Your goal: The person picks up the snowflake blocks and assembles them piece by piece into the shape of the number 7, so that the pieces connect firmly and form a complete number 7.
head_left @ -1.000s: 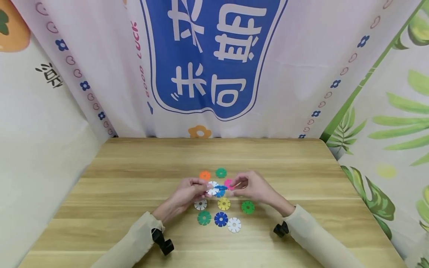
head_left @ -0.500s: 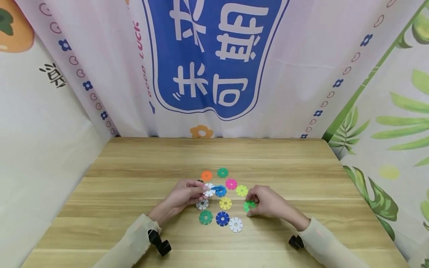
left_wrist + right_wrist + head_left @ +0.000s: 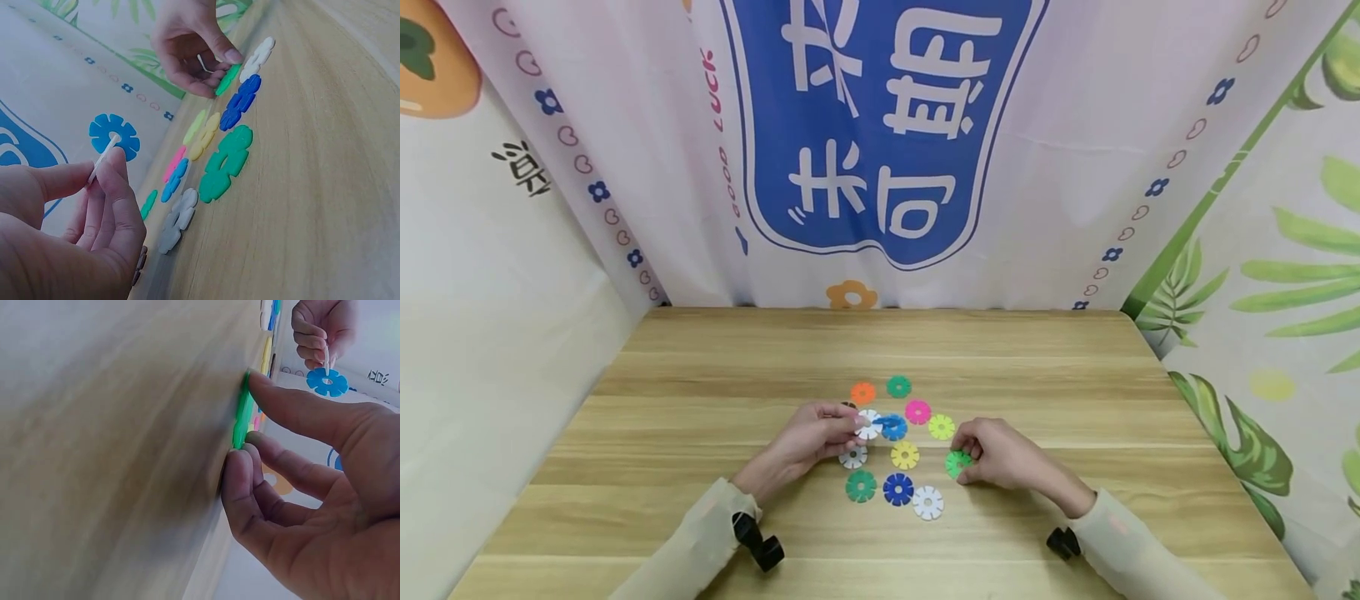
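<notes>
My left hand point(image 3: 808, 437) pinches a white notched plastic disc point(image 3: 869, 425) between thumb and fingers, above the table. Slotted into it at an angle is a blue notched disc point(image 3: 114, 136), which stands out beyond the fingertips. At the right side of the scattered discs, my right hand point(image 3: 996, 454) pinches a bright green notched disc point(image 3: 958, 464) by its edges. In the right wrist view, thumb and fingers sit on opposite edges of this green disc point(image 3: 242, 412), low at the tabletop. A yellow-green disc point(image 3: 942, 427) lies just beyond it.
On the wooden table point(image 3: 700, 358) lie several flat discs: orange point(image 3: 862, 393), pink point(image 3: 917, 412), yellow point(image 3: 905, 455), dark blue point(image 3: 898, 490), white point(image 3: 928, 503) and teal green point(image 3: 861, 487). A dark disc point(image 3: 848, 406) is partly covered by my left hand. Printed curtains point(image 3: 1060, 167) hang behind.
My right hand has gone from the joined discs to the green disc on the right and pinches it. The left hand still holds the joined white and blue discs, drawn slightly left.
</notes>
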A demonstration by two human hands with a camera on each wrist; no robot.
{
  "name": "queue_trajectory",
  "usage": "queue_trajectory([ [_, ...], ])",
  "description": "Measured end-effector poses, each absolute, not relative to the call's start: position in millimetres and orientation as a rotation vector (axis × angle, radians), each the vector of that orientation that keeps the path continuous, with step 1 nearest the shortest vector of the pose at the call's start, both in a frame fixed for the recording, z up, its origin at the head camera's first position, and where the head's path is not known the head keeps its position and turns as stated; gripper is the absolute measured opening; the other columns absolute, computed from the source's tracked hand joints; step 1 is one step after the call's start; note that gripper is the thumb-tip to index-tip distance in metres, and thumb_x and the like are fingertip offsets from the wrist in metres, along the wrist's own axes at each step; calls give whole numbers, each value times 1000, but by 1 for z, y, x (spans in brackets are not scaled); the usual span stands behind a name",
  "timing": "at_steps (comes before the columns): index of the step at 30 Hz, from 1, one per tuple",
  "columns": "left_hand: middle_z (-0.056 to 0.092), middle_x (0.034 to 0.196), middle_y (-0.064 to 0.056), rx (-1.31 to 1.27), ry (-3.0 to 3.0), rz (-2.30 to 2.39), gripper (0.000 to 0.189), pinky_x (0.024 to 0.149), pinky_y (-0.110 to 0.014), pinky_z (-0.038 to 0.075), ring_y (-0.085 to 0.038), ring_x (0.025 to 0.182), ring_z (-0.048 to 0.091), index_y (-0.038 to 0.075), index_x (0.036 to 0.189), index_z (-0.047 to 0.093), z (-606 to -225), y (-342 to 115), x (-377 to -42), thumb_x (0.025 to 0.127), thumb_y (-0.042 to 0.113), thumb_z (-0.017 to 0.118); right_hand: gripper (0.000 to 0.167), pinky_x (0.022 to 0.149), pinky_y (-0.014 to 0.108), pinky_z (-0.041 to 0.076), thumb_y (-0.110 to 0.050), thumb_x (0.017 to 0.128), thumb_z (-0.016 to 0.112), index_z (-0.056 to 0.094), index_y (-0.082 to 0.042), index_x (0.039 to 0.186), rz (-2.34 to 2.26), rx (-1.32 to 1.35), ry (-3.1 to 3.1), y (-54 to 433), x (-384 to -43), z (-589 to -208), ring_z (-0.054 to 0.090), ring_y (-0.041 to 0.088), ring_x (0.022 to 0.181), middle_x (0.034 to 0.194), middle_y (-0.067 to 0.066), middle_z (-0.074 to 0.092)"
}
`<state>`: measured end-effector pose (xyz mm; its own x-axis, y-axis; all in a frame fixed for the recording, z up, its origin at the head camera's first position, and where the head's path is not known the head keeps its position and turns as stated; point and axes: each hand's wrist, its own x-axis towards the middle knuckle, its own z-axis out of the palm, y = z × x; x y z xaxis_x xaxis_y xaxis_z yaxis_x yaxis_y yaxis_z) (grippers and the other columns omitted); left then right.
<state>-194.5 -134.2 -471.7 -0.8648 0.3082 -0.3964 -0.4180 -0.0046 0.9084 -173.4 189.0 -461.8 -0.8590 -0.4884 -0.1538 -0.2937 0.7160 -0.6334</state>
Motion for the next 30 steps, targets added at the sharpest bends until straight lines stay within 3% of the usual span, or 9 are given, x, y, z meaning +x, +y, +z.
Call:
queue_trajectory([
  [16,79,92,-7,-110,1749,1943,14,76,-22,65,-14,81,77,-1,111,73,-468,-128,-199,100,8,70,32,70,19,54,-9,76,93,74,-4,101,-951,-603,2564,182,-171,-462,61,14,82,88,1,67],
  [23,79,92,-6,-123,1728,1949,15,77,-23,65,-15,82,78,0,112,72,-468,-127,-199,99,8,71,9,66,20,56,-9,86,84,77,-12,90,-1090,-664,2566,179,-173,-459,62,8,74,81,-4,70],
  [27,79,92,-6,-130,1731,1952,16,77,-23,66,-15,81,78,0,113,71,-468,-127,-200,99,8,71,5,72,24,62,-13,89,81,78,-12,93,-1296,-558,2521,178,-180,-454,68,13,78,87,2,75],
  [30,78,91,-6,-125,1728,1954,16,75,-22,65,-14,81,78,-1,112,70,-469,-126,-199,99,8,71,15,79,35,68,-10,91,80,76,-3,103,-1533,-387,2351,177,-186,-453,75,25,82,93,11,78],
])
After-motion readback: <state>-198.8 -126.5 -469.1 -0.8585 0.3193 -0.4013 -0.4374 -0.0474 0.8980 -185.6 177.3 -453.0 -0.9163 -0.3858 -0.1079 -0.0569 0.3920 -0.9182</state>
